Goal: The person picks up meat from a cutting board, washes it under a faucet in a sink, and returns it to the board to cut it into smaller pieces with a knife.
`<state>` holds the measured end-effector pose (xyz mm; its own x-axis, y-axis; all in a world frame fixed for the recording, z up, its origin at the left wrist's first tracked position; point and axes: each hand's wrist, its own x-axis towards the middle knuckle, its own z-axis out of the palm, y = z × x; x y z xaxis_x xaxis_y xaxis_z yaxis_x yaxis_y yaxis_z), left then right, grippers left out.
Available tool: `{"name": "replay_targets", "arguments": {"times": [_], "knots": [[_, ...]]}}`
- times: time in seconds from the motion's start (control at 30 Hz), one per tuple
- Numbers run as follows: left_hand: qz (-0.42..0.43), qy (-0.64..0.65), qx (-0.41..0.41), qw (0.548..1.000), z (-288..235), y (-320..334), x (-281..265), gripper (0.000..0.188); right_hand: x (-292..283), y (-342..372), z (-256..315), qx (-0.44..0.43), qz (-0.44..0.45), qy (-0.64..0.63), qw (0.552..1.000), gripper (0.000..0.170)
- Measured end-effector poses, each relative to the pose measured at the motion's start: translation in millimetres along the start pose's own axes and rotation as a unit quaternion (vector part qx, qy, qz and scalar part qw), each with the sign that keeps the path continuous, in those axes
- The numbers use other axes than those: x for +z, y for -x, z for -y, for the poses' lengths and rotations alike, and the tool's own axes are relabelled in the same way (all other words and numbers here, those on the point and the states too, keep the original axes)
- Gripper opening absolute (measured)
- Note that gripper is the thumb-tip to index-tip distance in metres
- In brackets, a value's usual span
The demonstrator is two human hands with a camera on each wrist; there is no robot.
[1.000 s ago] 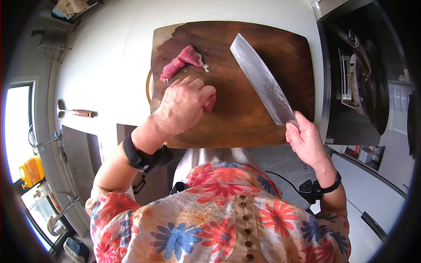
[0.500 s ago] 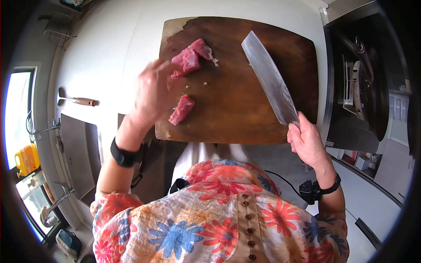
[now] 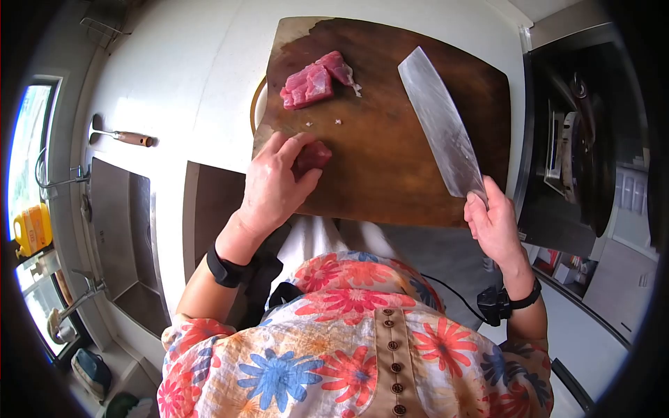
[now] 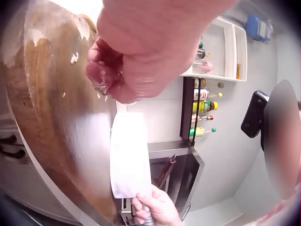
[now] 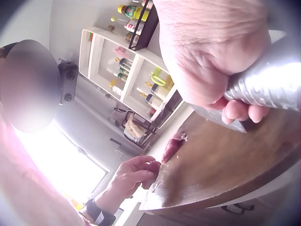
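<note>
In the head view my left hand (image 3: 279,177) pinches a small piece of raw red meat (image 3: 313,157) between thumb and fingers, over the near left part of the wooden cutting board (image 3: 390,174). The left wrist view shows that meat (image 4: 102,75) at the fingertips, partly hidden by the hand. More cut meat (image 3: 310,85) lies bunched at the board's far left, with white trimmings on its right end. My right hand (image 3: 495,219) grips a broad cleaver (image 3: 440,122) by its metal handle (image 5: 273,77). Its blade slants over the board's right side, tip pointing away from me.
Small scraps (image 3: 339,122) dot the board near the bunched meat. A wooden-handled utensil (image 3: 125,137) lies on the white counter (image 3: 188,83), left of the board. A sink (image 3: 129,230) is at the near left, and a dark stove (image 3: 571,153) stands on the right.
My left hand passed over the meat at the far left, where the bunch has grown, then came back and took hold of the piece lying nearer. The cleaver stays in my right hand, barely moved.
</note>
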<state>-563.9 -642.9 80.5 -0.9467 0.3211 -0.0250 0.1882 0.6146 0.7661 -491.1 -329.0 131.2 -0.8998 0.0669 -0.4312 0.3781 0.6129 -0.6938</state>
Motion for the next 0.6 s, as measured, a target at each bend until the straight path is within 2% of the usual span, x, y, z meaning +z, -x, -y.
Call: {"name": "replay_targets", "arguments": {"times": [0.07,0.1,0.17,0.23,0.3,0.4,0.6], "knots": [[-0.085,-0.106,-0.012,0.991,-4.2,4.0,0.3,0.033,0.5,4.0,-0.5,-0.004,-0.003,-0.003,1.0,0.018],[-0.084,-0.105,-0.015,0.991,-1.1,6.4,4.0,0.033,1.2,7.2,1.5,-0.027,0.002,-0.003,1.0,0.018],[-0.204,-0.138,0.103,0.964,7.4,9.2,11.9,0.029,4.4,8.5,7.3,-0.054,0.009,-0.004,0.999,0.019],[-0.206,-0.122,0.117,0.964,0.8,7.3,19.9,0.022,12.2,8.9,16.5,-0.105,0.034,-0.006,0.994,0.019],[-0.198,-0.106,0.18,0.958,3.7,4.1,30.6,0.02,22.5,5.5,22.4,-0.144,0.047,0.027,0.988,0.023],[-0.206,-0.107,0.168,0.958,8.3,2.4,35.8,0.019,34.9,-1.4,29.0,-0.209,0.058,0.083,0.973,0.025],[-0.214,-0.093,0.16,0.959,14.9,2.1,33.7,0.019,51.7,-5.6,39.7,-0.256,0.06,0.128,0.956,0.029]]}}
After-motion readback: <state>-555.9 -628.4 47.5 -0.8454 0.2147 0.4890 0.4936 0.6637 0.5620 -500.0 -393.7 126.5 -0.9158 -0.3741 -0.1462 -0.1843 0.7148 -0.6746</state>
